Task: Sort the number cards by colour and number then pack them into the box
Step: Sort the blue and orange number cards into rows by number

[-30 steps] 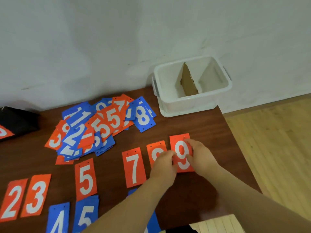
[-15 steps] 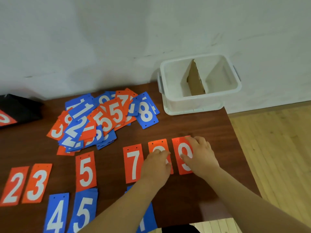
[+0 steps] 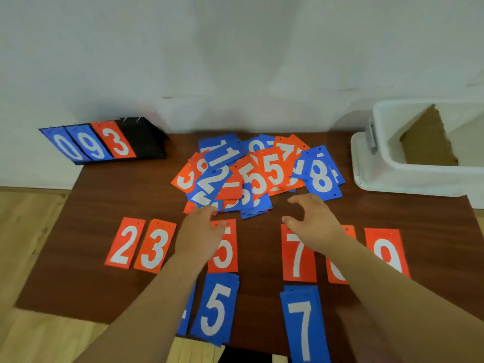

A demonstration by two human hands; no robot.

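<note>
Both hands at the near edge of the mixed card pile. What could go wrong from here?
1. The left hand and right hand reach across the sorted row. The arms lie over the orange 5 card and the partly hidden orange card beside the orange 7 card, so a drag could skew them.
2. The blue 5 stack and blue 7 stack sit at the dark wooden table's near edge; an elbow nudge might tip them off.
</note>
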